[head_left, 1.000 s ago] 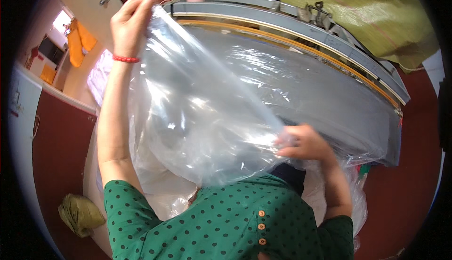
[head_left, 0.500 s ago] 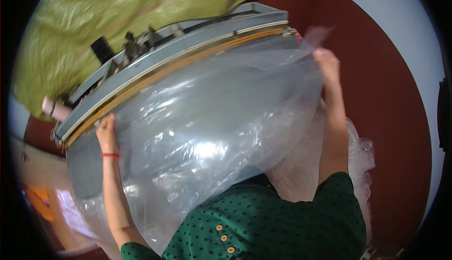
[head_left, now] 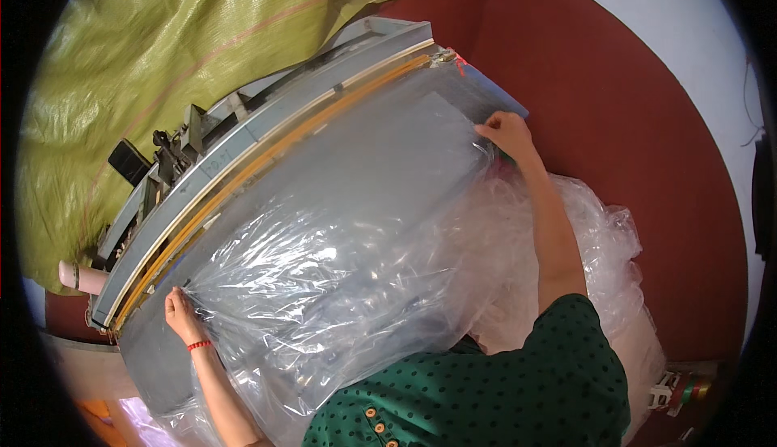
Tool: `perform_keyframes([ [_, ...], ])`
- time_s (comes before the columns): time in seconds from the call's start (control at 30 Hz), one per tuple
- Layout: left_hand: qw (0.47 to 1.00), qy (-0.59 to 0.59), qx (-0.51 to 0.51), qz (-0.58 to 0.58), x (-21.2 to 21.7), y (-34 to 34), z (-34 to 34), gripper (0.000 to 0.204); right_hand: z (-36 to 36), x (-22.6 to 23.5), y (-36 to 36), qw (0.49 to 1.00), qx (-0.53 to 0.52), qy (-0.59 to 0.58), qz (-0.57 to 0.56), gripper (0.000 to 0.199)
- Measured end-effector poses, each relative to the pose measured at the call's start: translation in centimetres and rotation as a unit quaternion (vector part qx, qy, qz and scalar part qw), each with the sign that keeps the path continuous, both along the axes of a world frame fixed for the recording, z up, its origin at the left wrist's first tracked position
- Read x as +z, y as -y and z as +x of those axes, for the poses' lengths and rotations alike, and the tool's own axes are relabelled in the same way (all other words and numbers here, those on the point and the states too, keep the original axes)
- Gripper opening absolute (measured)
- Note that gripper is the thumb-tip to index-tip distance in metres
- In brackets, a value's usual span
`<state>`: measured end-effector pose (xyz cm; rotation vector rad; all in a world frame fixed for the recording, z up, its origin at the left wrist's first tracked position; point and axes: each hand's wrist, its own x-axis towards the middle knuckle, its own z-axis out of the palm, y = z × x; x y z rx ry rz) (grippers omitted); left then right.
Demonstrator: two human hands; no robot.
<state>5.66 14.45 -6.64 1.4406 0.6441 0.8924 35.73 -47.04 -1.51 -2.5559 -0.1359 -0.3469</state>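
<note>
A large clear plastic sheet (head_left: 324,277) spreads over a flat grey work surface (head_left: 154,366), creased and shiny toward my body. My left hand (head_left: 180,313) is closed in a pinch on the sheet's near-left edge, where folds fan out from the fingers. At the right, my right hand (head_left: 508,134) pinches the opposite edge of the sheet near the surface's end. Just beyond the sheet runs a long grey metal bar machine (head_left: 243,143) with an orange strip (head_left: 283,143) along its front. The sheet's far edge lies close to this strip.
A yellow-green woven sheet (head_left: 186,42) hangs behind the machine. A pink cylinder (head_left: 74,275) sticks out at its left end. More bunched clear plastic (head_left: 599,236) hangs at my right, beside a dark red floor (head_left: 647,123). Coloured rolls (head_left: 688,390) lie at the lower right.
Both hands have come nearer to me with the plastic, the right also shifting left. The sheet, ballooned and lifted before, now lies flatter with folds drawn toward the left hand. The view has turned.
</note>
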Motion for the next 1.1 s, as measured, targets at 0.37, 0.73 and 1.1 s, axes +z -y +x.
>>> perform_keyframes([
  [0.37, 1.0, -0.011, 0.013, -0.002, 0.4, 0.9, 0.1, 0.02, 7.7, -3.5, -8.5, 0.985, -0.123, 0.116, 0.019, 0.028],
  [0.73, 0.934, -0.234, -0.25, 0.108, 8.7, 3.2, -6.9, 0.013, 7.5, -3.4, -11.0, 0.985, -0.057, 0.089, -0.138, 0.019],
  [1.1, 0.81, -0.475, 0.064, 0.34, 20.5, -20.1, -32.4, 0.01, 12.6, -6.4, -1.0, 0.971, -0.123, 0.112, -0.17, 0.03],
])
